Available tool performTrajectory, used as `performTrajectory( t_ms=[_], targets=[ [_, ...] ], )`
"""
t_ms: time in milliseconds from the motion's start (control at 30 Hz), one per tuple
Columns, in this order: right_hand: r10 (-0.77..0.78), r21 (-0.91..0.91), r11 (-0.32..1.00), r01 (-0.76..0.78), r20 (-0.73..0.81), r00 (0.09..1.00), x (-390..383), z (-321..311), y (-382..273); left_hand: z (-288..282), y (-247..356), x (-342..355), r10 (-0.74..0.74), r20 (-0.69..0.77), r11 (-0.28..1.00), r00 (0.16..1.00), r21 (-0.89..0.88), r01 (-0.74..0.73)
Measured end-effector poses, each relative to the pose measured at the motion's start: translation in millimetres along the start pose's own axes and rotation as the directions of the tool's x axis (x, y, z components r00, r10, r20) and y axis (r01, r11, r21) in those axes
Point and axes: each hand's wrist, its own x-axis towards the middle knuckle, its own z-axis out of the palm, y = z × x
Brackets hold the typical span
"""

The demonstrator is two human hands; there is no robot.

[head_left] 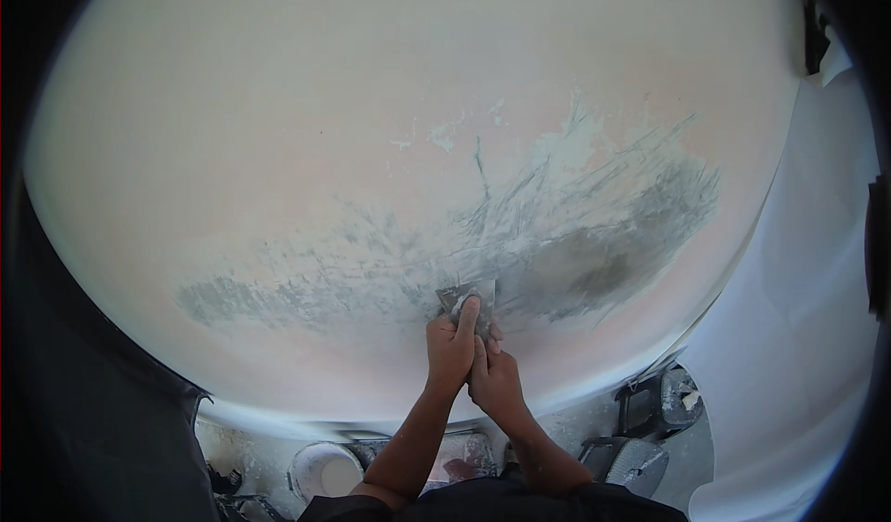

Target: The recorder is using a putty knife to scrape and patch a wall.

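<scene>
Both my hands are closed around one putty knife [481,292], whose metal blade rests against a broad, curved, pale surface [371,77]. My left hand [448,348] wraps the tool, its thumb laid up along the blade. Close below and to the right, my right hand [494,370] grips it too; the handle is hidden inside the fingers. A long grey, scratched patch [575,262] runs across the surface around the blade, darkest toward the right. Small pale-green flaked spots [444,136] lie above it on the pinkish coating.
Below the surface's lower edge, a whitish round bucket [299,474] stands left of my arms. Dusty black containers [636,462] stand on the floor to the right. White sheeting [807,244] hangs at the right, dark sheeting [93,392] at the left.
</scene>
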Motion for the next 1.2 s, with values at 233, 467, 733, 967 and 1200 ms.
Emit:
performTrajectory(
  t_ms=[233, 467, 733, 967, 1200],
  targets=[
    [-0.117, -0.029, 0.993, 0.116, -0.058, 0.991, 17, 3, -12, 6, 17, 12, 0.122, -0.027, 0.992, 0.992, 0.030, -0.121],
    [0.075, 0.031, 0.997, -0.076, 0.020, 0.997, 11, 0, -5, 4, 3, 9, 0.104, -0.044, 0.992, 0.994, 0.082, -0.100],
    [-0.014, 0.038, 0.999, 0.015, -0.011, 1.000, 13, 7, -2, 0, 5, 2, 0.110, -0.047, 0.988, 0.993, 0.113, -0.104],
    [0.079, 0.030, 0.996, -0.080, 0.044, 0.996, 0, 6, 10, -5, 0, -2, 0.071, -0.057, 0.994, 0.996, 0.082, -0.066],
    [0.125, 0.021, 0.992, -0.128, 0.119, 0.985, 11, 17, 5, -12, 6, 10, 0.135, -0.080, 0.985, 0.988, 0.120, -0.125]
  ],
)
